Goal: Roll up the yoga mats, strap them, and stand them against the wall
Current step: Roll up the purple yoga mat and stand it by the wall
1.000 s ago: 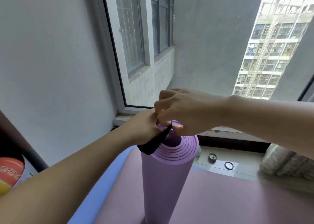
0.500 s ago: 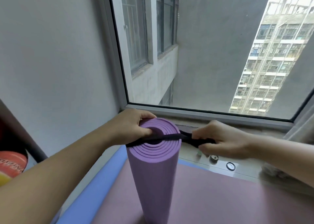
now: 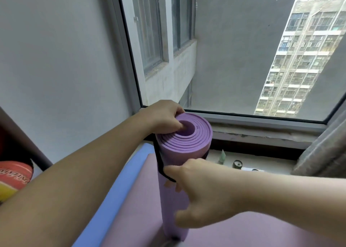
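A rolled purple yoga mat (image 3: 184, 145) stands upright in front of me, its spiral end facing up. My left hand (image 3: 164, 117) grips the top rim, thumb inside the hollow core. A black strap (image 3: 159, 160) runs down the roll's left side. My right hand (image 3: 202, 192) is curled round the roll lower down, with the strap's lower end under its fingers.
A flat mauve mat (image 3: 131, 218) lies over a blue mat (image 3: 116, 194) beneath the roll. A grey wall (image 3: 56, 69) is at the left, a window (image 3: 234, 59) ahead, small items on the sill (image 3: 237, 163), a curtain (image 3: 325, 149) at the right, a red ball (image 3: 13, 179) at the far left.
My right hand left the top of the roll and moved down its side, drawing the strap from across the top to along the left side. The left hand stayed on the rim.
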